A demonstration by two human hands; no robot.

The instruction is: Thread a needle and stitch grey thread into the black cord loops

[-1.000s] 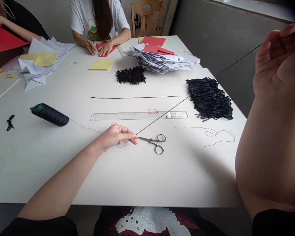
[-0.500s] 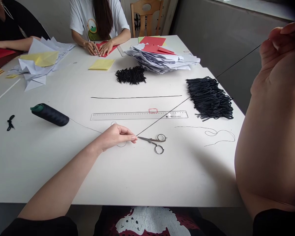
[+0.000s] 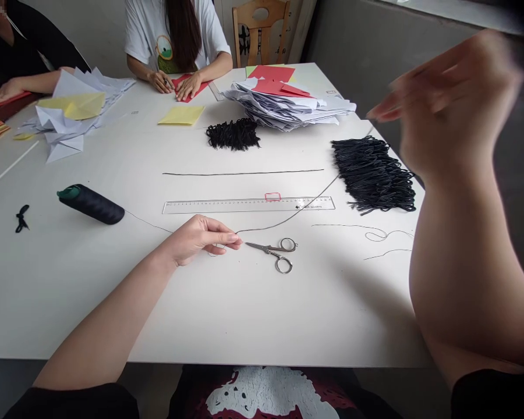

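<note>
My left hand (image 3: pixel 203 238) is closed in a pinch on a black thread (image 3: pixel 283 220), low over the table. From there the thread curves up slackly to the right, past the bundle of black cords (image 3: pixel 373 174), to the fingertips of my right hand (image 3: pixel 449 107). That hand is raised and blurred, its fingertips together at the thread. Beside my left fingertips lie small metal scissors (image 3: pixel 268 249), blades slightly apart. A thin strand runs left to a black thread spool (image 3: pixel 91 203) lying on its side. Behind is a clear ruler (image 3: pixel 244 205).
A straight black cord (image 3: pixel 240 173) lies beyond the ruler. Farther back are a smaller black bundle (image 3: pixel 233 134), yellow paper (image 3: pixel 181 114) and stacked papers (image 3: pixel 288 110). A loose thread (image 3: pixel 336 225) lies right, a knotted cord (image 3: pixel 22 219) left. Two people sit across the table (image 3: pixel 192 314).
My right hand has moved left and inward from the right edge. The thread, taut before, now sags in a curve. My left hand has shifted slightly up and left, still pinching.
</note>
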